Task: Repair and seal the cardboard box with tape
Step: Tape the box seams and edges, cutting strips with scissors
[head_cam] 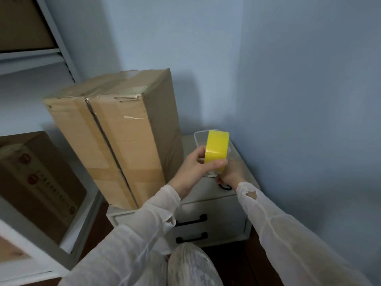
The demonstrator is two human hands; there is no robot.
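A tall cardboard box (123, 129) stands on a white drawer cabinet (208, 207), with a dark open seam running down its front and torn old tape at its top edge. My left hand (195, 168) grips a yellow tape roll (217, 149) held upright just right of the box, above the cabinet top. My right hand (232, 172) is partly hidden behind the roll, its fingers curled at the roll's lower edge, where it seems to pinch the loose tape end.
A clear plastic container (200, 136) sits behind the roll on the cabinet. A printed cardboard box (35, 182) lies on a white shelf at left, with another on the shelf above. Blue walls close in behind and at right.
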